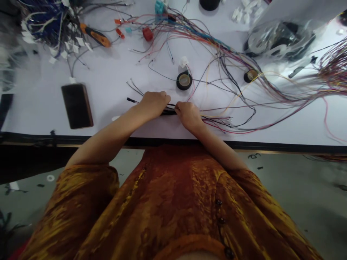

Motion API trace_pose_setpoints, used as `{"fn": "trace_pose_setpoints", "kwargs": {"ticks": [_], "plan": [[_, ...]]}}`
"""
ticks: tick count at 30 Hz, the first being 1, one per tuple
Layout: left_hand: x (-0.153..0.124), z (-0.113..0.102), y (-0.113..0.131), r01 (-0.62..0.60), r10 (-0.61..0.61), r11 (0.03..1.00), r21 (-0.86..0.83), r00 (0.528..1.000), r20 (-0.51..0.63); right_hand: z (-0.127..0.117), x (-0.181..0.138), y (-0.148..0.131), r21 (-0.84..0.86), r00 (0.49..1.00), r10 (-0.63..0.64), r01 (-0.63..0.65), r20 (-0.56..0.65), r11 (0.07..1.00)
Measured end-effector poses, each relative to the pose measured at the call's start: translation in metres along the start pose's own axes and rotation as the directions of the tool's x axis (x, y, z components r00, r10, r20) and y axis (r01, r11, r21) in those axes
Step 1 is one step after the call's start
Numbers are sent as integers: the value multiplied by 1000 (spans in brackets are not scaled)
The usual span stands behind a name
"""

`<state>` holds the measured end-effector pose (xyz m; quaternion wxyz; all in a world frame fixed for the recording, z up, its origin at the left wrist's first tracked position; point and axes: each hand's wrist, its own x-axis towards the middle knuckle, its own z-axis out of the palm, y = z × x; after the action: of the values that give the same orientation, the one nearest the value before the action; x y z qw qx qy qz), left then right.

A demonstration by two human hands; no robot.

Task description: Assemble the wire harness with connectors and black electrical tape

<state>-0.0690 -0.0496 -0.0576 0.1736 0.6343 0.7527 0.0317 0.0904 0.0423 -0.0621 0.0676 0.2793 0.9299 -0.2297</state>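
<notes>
Near the table's front edge, my left hand [155, 103] and my right hand [189, 115] are close together over a black-wrapped wire bundle [169, 112]. Both have their fingers closed on it, with a short dark stretch showing between them. Left of my left hand stick out a black connector [132, 100] and thin wire ends [132, 86]. To the right of my right hand, loose red, black and yellow wires [217, 120] end in small metal terminals. A roll of black tape [184, 80] lies just beyond my hands. My fingertips are partly hidden.
A phone [77, 105] lies at the left with a cable plugged in. Farther back are an orange-black screwdriver [95, 35], red connectors [148, 34] and a long wire harness [200, 34]. A second tape roll [251, 75] and a clear plastic bag [282, 39] are at the right.
</notes>
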Motion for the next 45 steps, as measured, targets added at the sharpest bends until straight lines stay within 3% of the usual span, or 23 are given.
{"fn": "trace_pose_setpoints", "kwargs": {"ticks": [3, 7, 10, 12, 14, 16, 19, 21, 25, 27, 30, 34, 37, 41, 43, 45], "plan": [[-4, -2, -9, 32, -30, 997, 64, 999, -22, 4, 10, -6, -76, 1000, -2, 0, -16, 997], [3, -5, -21, 49, -47, 998, 41, 998, -49, 1, 18, -4, -99, 996, -57, 63, 63, 993], [9, -4, -32, 59, -63, 997, -57, 996, -68, -6, 13, 11, 66, 986, -148, 143, 74, 988], [10, -2, -41, 70, -82, 988, -135, 993, -84, -8, 8, 24, 314, 978, -205, 185, 31, 931], [8, 1, -52, 59, -77, 980, -192, 993, -89, -7, 4, 36, 609, 987, -155, 139, -26, 781], [4, 3, -61, 25, -42, 980, -199, 996, -84, -2, 1, 45, 839, 997, 13, 61, -81, 541], [-5, 4, -56, 7, -17, 992, -127, 997, -80, 6, 0, 50, 971, 957, 252, 89, -146, 224], [-10, 7, -36, -5, -3, 997, -74, 995, -103, 10, 1, 51, 986, 948, 280, 125, -152, 112], [-12, 27, 17, -159, 148, 985, -64, 978, -148, 14, 2, 52, 990, 973, 184, 142, -138, -9], [-12, 42, 33, -168, 139, 977, -130, 969, -202, 17, 0, 51, 989, 975, 177, 145, -137, -30], [-14, 61, 35, -165, 84, 956, -242, 946, -313, 21, -6, 49, 988, 951, 270, 155, -151, 5], [-25, 72, 28, -207, 114, 951, -231, 926, -361, 15, -8, 51, 967, 929, 303, 156, -212, 201], [-31, 74, 31, -191, 107, 961, -199, 924, -368, -1, 6, 54, 945, 949, 287, 30, -129, 325], [-32, 74, 36, -184, 110, 966, -182, 928, -355, -15, 36, 46, 952, 975, 220, -89, 24, 293], [-31, 74, 37, -192, 115, 963, -188, 927, -358, -16, 46, 39, 968, 980, 195, -84, 38, 236], [-31, 74, 37, -195, 116, 962, -191, 925, -361, -14, 48, 35, 960, 974, 224, -40, -25, 278]]}}
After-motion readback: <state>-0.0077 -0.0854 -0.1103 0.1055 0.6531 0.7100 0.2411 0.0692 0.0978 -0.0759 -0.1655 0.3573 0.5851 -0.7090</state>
